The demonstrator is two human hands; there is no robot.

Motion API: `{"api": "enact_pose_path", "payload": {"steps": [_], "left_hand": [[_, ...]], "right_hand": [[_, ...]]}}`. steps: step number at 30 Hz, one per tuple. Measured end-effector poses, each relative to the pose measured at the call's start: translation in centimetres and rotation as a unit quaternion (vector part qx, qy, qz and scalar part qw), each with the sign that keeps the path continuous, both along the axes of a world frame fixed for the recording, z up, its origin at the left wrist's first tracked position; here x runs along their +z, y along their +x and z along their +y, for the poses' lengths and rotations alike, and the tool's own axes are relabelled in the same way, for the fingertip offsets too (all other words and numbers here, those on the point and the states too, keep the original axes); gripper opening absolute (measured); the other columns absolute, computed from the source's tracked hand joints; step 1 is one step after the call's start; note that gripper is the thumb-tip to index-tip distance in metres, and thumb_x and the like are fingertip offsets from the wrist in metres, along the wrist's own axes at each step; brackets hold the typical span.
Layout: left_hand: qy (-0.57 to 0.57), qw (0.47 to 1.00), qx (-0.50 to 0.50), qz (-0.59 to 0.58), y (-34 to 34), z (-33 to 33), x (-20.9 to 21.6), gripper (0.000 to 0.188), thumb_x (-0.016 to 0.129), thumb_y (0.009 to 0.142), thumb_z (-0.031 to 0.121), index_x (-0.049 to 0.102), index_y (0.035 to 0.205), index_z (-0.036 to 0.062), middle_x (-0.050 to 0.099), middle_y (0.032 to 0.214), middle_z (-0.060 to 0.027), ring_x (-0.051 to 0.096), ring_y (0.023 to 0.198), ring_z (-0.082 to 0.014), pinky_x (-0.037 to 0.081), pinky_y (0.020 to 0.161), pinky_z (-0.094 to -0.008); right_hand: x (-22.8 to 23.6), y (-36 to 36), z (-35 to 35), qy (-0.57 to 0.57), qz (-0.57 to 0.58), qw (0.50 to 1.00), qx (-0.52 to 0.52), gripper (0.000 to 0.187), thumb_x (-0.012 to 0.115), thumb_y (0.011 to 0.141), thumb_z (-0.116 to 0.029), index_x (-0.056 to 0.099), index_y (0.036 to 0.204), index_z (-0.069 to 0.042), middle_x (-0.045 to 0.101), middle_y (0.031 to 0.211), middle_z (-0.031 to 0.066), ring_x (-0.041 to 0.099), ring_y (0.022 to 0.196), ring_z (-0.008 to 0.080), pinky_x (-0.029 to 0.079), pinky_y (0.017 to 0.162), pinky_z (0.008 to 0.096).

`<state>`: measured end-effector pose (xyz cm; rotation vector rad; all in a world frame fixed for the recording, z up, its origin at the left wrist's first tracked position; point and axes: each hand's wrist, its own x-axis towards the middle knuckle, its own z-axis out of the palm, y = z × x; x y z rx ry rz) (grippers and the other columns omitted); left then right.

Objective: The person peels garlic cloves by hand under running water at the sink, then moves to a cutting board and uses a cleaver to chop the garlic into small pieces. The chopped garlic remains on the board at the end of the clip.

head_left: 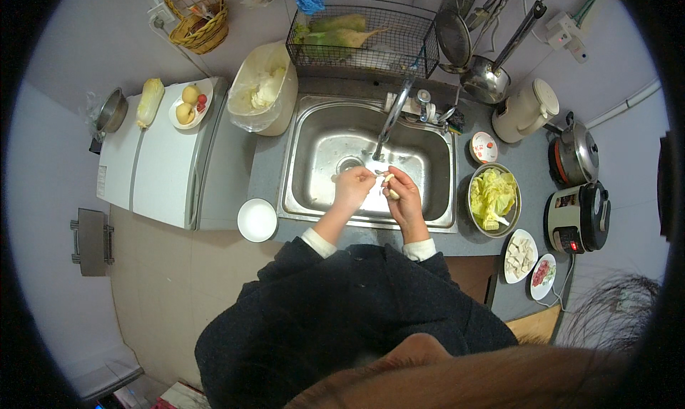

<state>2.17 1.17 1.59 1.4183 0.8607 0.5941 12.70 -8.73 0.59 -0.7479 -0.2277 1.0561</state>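
Over the stainless steel sink [298, 163], my two hands meet just below the faucet [392, 120]. Between the fingertips of my right hand [405, 200] is a small pale garlic clove [389, 178]. A second whitish piece [393, 193], likely another clove, sits against the same hand's fingers. The fingers of my left hand [353, 189] are pinched together at the first clove's left side. Whatever lies in that pinch is too small to make out. Behind the hands, the drain [349, 164] shows in the basin.
Right of the sink stand a metal bowl of lettuce leaves [492, 198], a small dish [484, 148], a plate of white pieces [521, 257] and a rice cooker [571, 220]. On the left are a white bowl [257, 220] and a lined bin [285, 98]. A wire rack [328, 70] hangs behind.
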Motion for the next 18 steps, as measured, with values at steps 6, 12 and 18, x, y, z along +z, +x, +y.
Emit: {"api": "enact_pose_path", "payload": {"steps": [6, 12, 18], "left_hand": [[-0.073, 0.997, 0.006, -0.013, 0.0, 0.1, 0.6, 0.016, 0.059, 0.078, 0.015, 0.063, 0.076, -0.0007, 0.06, 0.061, -0.0038, 0.053, 0.05, -0.0087, 0.041, 0.046, -0.0219], [-0.258, 0.966, 0.016, -0.026, -0.5, 0.9, 0.6, 0.021, 0.057, 0.086, 0.022, 0.063, 0.091, 0.0028, 0.054, 0.066, -0.0003, 0.047, 0.053, -0.0068, 0.033, 0.042, -0.0179], [-0.467, 0.863, 0.043, -0.189, -0.4, 1.4, -2.4, 0.035, 0.046, 0.093, 0.033, 0.056, 0.109, 0.0038, 0.057, 0.087, -0.0055, 0.054, 0.077, -0.0143, 0.045, 0.066, -0.0267]], "right_hand": [[-0.4, 0.3, 0.1, 0.048, 0.121, 0.991, 0.023, 0.035, 0.055, 0.086, -0.005, 0.049, 0.12, -0.001, 0.059, 0.103, 0.0099, 0.058, 0.079, 0.0161, 0.047, 0.064, 0.0238], [0.3, 0.3, -0.1, -0.008, 0.031, 0.999, -0.01, 0.035, 0.056, 0.086, -0.004, 0.049, 0.12, -0.002, 0.058, 0.097, 0.0056, 0.055, 0.073, 0.012, 0.044, 0.058, 0.0212], [0.9, 0.1, 0.3, -0.192, -0.13, 0.972, 0.042, 0.03, 0.058, 0.083, -0.003, 0.057, 0.112, -0.001, 0.054, 0.072, -0.0009, 0.047, 0.061, 0.0077, 0.04, 0.052, 0.0202]]}}
